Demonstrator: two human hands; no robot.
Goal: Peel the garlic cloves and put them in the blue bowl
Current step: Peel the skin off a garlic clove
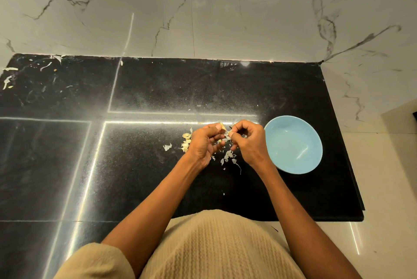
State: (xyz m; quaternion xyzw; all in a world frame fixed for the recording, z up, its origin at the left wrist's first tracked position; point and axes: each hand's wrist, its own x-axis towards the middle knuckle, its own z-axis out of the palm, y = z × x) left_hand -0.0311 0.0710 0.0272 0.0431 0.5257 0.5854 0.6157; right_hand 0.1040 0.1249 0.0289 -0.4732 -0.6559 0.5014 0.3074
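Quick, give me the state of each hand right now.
Left hand: holds a garlic clove at its fingertips.
Right hand: pinches the clove's papery skin.

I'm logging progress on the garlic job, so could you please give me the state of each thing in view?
Blue bowl: upright on the black counter, empty.
Garlic clove: held between both hands, skin partly off.
Left hand: fingers curled round the clove.
Right hand: pinching the skin.
Unpeeled cloves: piled beside the left hand.
Loose skins: scattered on the counter.

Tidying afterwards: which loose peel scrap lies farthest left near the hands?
The lone peel scrap, apart on the black counter, left of the garlic cloves.
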